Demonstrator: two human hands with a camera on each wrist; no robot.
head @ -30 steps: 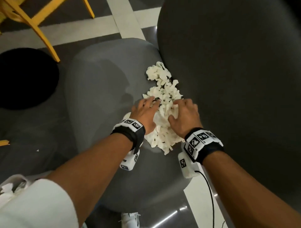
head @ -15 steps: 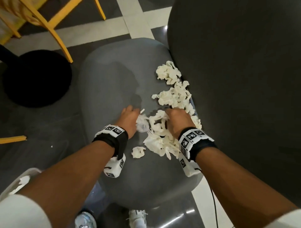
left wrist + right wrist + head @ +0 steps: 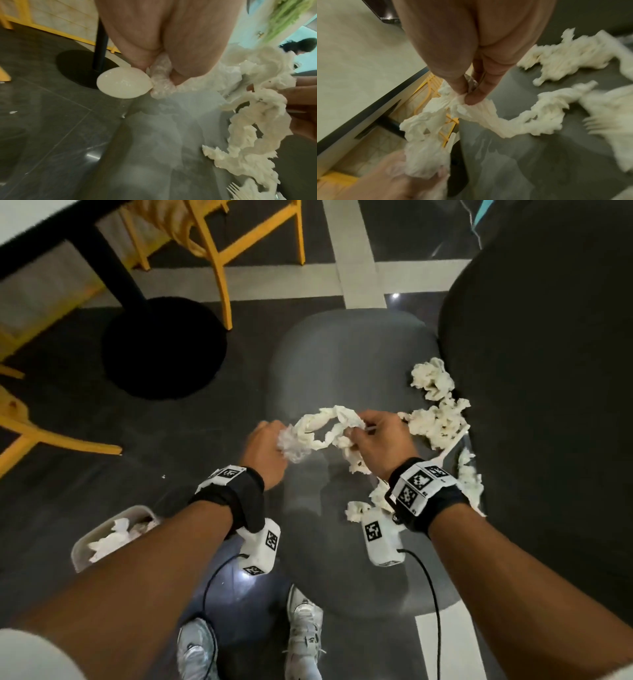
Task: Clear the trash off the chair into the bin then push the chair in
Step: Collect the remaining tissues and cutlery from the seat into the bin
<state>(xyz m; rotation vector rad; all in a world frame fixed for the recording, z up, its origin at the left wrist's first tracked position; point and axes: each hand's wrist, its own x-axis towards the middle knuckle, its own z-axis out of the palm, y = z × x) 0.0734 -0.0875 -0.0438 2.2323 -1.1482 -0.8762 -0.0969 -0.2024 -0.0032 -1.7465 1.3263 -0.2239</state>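
Note:
Above the grey chair seat (image 3: 346,354), my two hands hold a twisted string of crumpled white tissue (image 3: 325,426) between them. My left hand (image 3: 274,440) grips a clear crumpled wrapper (image 3: 160,81) and a white plastic spoon (image 3: 123,84). My right hand (image 3: 359,429) pinches the tissue (image 3: 453,102) between thumb and fingers (image 3: 474,97). More tissue (image 3: 435,412) lies on the seat's right side, against the dark chair back (image 3: 548,405), with a white plastic fork (image 3: 235,192) among it. The bin (image 3: 80,546), with white trash inside, stands on the floor at lower left, partly hidden by my left arm.
A black round table base (image 3: 164,347) and its post stand left of the chair. Yellow wooden chairs (image 3: 219,251) stand behind it and at the far left. My shoes (image 3: 305,631) are at the seat's near edge. Cables hang from both wrist cameras.
Both hands rose off the seat, lifting a string of tissue and the wrapper. A small tissue scrap stays on the seat near my right wrist. The bin has come into view.

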